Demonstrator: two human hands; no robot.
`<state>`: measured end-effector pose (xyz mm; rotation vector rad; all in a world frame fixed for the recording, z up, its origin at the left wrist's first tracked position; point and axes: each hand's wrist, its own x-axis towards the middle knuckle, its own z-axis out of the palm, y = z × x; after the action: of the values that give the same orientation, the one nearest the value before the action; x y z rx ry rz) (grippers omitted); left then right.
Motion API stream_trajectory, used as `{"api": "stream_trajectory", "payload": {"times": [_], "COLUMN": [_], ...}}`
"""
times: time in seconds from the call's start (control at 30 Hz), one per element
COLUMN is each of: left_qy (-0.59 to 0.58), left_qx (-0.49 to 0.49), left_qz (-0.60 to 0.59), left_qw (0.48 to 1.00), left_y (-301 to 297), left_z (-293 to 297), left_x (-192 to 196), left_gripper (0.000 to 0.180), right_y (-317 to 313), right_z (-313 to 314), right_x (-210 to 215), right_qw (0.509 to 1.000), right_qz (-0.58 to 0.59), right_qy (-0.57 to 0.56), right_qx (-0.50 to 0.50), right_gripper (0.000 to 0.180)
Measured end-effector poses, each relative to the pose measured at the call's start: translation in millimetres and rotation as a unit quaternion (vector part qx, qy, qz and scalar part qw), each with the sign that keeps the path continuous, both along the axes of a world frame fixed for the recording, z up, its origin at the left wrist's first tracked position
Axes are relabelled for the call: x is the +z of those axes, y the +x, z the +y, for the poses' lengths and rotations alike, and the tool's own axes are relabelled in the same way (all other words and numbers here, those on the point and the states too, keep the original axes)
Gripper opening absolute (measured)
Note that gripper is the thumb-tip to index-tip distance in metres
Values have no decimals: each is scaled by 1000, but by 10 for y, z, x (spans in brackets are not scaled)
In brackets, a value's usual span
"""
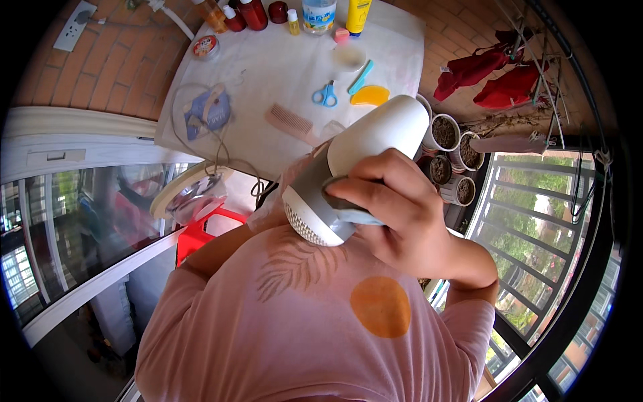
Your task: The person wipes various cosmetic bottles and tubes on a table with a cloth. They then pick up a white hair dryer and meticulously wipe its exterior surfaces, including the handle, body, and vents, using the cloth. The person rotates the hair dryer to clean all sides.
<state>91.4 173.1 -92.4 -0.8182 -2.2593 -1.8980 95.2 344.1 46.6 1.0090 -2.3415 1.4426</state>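
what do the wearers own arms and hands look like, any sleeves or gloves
The right hand is bare, with no glove, ring or bracelet showing; the left hand is hidden. Short pink sleeves belong to a pink T-shirt printed with a brown leaf frond and an orange disc.

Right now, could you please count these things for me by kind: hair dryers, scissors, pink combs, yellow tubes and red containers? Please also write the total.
Hair dryer, held in the right hand: 1
Scissors: 1
Pink comb: 1
Yellow tube: 1
Red containers: 3
Total: 7
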Motion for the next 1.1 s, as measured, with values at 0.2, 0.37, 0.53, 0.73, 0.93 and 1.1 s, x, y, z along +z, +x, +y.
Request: {"api": "stream_trajectory", "payload": {"times": [0.2, 0.37, 0.53, 0.73, 0.93, 1.1], "left_qy": [45, 91, 68, -123, -142, -9], "left_qx": [-46, -96, -85, -108, -211, -223], "left_qz": [-16, -35, 30, 129, -5, -10], "left_qw": [998, 991, 994, 978, 967, 975], "left_y": [-34, -110, -246, -386, -388, -705], "left_z": [-9, -12, -130, -237, -220, -532], "left_x": [166, 330, -35, -296, 204, 499], "left_gripper": [65, 66, 70, 66, 59, 57], "right_y": [-354, -618, -146, -55, -561, -362], "right_z": [6, 366, 232, -244, -150, 143], "right_x": [-24, -173, 216, 168, -105, 66], "right_qw": [993, 959, 961, 986, 971, 828], "right_qz": [-19, -152, 16, -32, -156, -307], "right_qy": [97, 68, 25, 94, 137, -326], "right_qx": [-66, -230, -276, -136, -117, -339], "right_gripper": [29, 20, 21, 33, 22, 25]}}
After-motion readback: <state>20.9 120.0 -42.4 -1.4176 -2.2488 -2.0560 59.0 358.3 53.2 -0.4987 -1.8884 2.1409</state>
